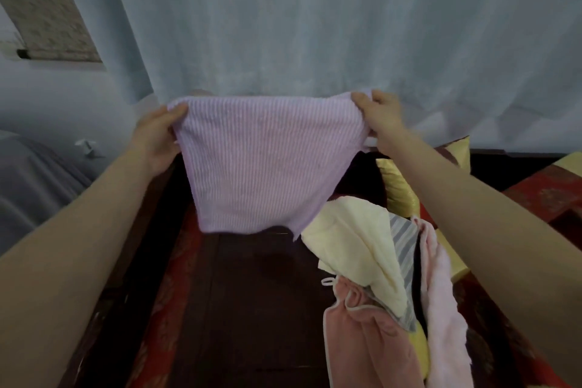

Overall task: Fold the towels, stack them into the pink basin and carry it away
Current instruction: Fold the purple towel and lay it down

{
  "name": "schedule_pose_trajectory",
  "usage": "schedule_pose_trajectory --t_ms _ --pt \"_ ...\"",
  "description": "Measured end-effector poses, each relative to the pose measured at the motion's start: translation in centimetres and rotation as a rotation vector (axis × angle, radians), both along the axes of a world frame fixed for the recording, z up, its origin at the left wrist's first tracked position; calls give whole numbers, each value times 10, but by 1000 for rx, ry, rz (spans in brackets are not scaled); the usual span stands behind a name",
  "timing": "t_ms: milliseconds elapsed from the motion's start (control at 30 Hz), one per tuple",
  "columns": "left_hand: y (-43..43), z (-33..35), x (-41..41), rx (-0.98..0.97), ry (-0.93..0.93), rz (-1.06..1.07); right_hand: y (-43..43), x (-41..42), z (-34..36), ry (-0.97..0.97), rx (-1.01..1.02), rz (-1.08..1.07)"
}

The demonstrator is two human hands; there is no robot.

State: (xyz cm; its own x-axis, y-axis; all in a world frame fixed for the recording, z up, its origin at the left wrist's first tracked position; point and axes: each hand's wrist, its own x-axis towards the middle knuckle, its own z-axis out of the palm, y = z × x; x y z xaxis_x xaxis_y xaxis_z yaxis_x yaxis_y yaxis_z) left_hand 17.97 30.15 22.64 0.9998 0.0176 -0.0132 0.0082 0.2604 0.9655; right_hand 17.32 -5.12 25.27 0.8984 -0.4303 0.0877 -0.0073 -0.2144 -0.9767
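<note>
A lilac ribbed towel (261, 164) hangs spread in the air in front of me. My left hand (159, 135) pinches its upper left corner and my right hand (379, 118) pinches its upper right corner. Below it lies a dark wooden surface (252, 309). To the right sits a loose pile of towels: a cream towel (356, 239) on top, a grey striped one (404, 249), a salmon pink one (371, 343) and a pale pink one (441, 299). No pink basin is in view.
A pale curtain (315, 25) hangs straight ahead behind the towel. Yellow cushions (398, 186) and a red patterned cloth (541, 195) lie at the right. A grey covered shape (34, 186) sits at the left, with a wall scroll (47, 19) above it.
</note>
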Motion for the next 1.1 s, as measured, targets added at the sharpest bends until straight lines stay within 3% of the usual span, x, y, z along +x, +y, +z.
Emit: schedule_pose_trajectory --t_ms 67,133,233,300,367,500,633,700,767,867,967,1100 --pt "7 12 -15 -5 -44 -35 11 -12 1 -101 -4 31" --pt "15 11 -33 -10 -60 -114 18 -30 -8 -80 -2 110" --pt "26 -29 -73 250 37 -205 21 -70 -44 113 -72 269" --pt "43 -79 -99 318 148 -240 21 -102 -84 266 -166 387" --pt "62 -131 -130 374 289 -379 21 -135 -135 415 -213 434" --pt "82 -223 -176 731 428 -717 26 -188 -236 681 -312 484" --pt "79 -273 -178 847 505 -925 32 -215 -290 820 -459 548" --pt "73 -277 -162 901 549 -995 31 -207 -299 887 -583 700" --pt "65 -281 -134 1015 533 -941 29 -184 -305 890 -679 704" --pt "40 -289 -81 1201 318 -620 29 -135 -308 627 -818 466" --pt "9 -303 -43 1179 233 -408 42 -87 -310 578 -785 427" --pt "-30 -333 -28 1059 312 -455 53 -46 -328 558 -830 472"
